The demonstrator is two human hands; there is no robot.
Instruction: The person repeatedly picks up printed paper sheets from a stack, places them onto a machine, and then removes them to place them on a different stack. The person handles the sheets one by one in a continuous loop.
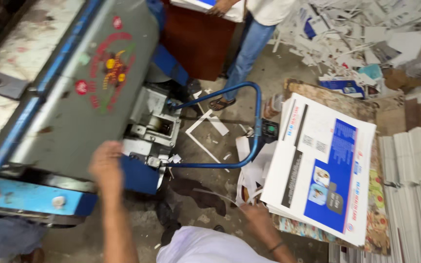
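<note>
Beside the grey-and-blue metal cutting machine point(74, 97), the left hand point(105, 165) rests loosely open on its edge; the right hand point(258, 219) grips the near corner of the white-and-blue printed sheet stack point(320, 165) lying on a patterned board point(378, 214).

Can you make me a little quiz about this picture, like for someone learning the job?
1. True or false: the person's right hand touches the lower corner of the stack of printed sheets.
2. Which thing is the left hand at?
A. the grey and blue machine
B. the blue tube handle
C. the pile of paper scraps
3. Fill in: the co-worker at the top stands beside a dark ____ cabinet.

Key: 1 true. 2 A. 3 red-brown.
</note>
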